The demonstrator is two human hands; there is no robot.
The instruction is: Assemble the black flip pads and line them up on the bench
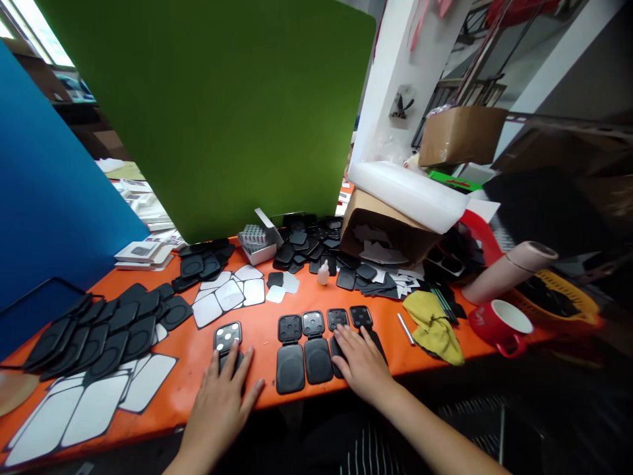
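Behind an orange-covered worktable (260, 359) rises a flat, upright green panel (237, 119), and a small translucent bottle (323, 274) stands mid-table. Fingers spread and uncurled, the left hand (220, 392) lies over the lower half of an opened black rounded-square case (227, 336) with pale dots in its upper half. Likewise open, the right hand (363, 363) is palm down, partly covering the two rightmost of four similar opened black cases (319, 361), set side by side right of that one.

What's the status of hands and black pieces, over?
Left hand spread over single black piece. Right hand spread over right end of four-piece row. Small bottle standing behind row, apart from both hands.
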